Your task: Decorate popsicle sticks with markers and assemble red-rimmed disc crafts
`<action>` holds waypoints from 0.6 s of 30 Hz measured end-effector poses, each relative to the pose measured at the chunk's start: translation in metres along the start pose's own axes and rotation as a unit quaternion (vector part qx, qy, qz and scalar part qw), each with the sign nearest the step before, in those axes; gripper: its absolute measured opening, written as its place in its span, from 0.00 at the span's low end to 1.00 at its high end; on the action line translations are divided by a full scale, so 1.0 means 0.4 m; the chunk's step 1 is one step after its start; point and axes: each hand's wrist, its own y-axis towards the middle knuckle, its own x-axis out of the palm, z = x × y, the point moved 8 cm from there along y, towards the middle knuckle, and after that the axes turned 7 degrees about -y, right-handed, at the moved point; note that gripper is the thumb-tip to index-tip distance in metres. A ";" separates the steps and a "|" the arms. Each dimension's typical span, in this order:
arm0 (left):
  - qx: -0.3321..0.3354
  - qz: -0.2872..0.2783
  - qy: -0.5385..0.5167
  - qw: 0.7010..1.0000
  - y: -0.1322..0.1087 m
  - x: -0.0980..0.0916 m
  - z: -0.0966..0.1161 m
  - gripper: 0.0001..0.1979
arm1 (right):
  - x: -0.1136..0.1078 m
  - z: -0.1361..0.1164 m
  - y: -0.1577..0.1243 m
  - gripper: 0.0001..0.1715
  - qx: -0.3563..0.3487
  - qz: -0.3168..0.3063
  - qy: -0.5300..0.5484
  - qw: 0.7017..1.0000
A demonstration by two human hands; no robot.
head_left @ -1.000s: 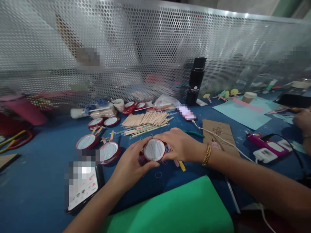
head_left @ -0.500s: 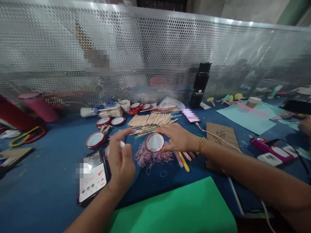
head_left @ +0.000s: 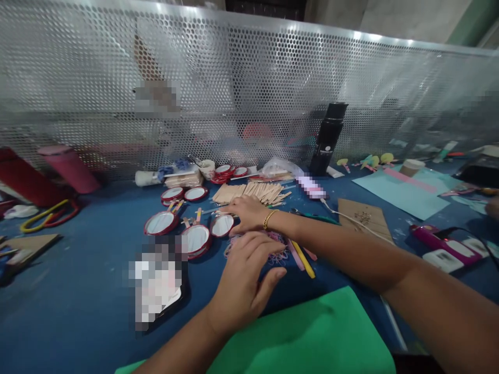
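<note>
Fingers of the right hand point(head_left: 247, 212) curve beside a red-rimmed white disc point(head_left: 222, 225), and that disc is down on the blue table point(head_left: 89, 270), around the middle, between the hand and another rimmed disc point(head_left: 197, 239) with short sticks at its top. Thumb on one side, fingers on the other, a gold bracelet point(head_left: 268, 219) at the wrist; whether the grip is firm or loose, I cannot tell!

Over to the left hand point(head_left: 249, 278): open, nothing in it, fingers spread and thumb well out, hanging in front of a tangle of pastel loops point(head_left: 278, 254). Yellow strip point(head_left: 304, 259) and pink strip point(head_left: 295, 255) lie just right of that heap.

Toward the near edge, a bright green sheet point(head_left: 312, 337) stretches out beneath the left forearm. Left of that hand, a phone point(head_left: 166, 291), its screen blurred over. Look further, toward the far edge: flat wooden sticks point(head_left: 253, 192) in a fanned row, and behind them a stack of red-rimmed discs point(head_left: 223, 175). Black bottle point(head_left: 329, 137) upright by the perforated metal panel point(head_left: 273, 78) along that edge. Right side now: cardboard point(head_left: 364, 218) with small bits on it, pale blue paper point(head_left: 397, 195) beyond, and scissors point(head_left: 44, 221) way over toward the left edge!
</note>
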 end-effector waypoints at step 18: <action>-0.112 -0.043 0.326 0.938 -0.039 0.029 -0.175 0.33 | 0.003 0.034 -0.147 0.23 -0.056 0.027 0.031 0.998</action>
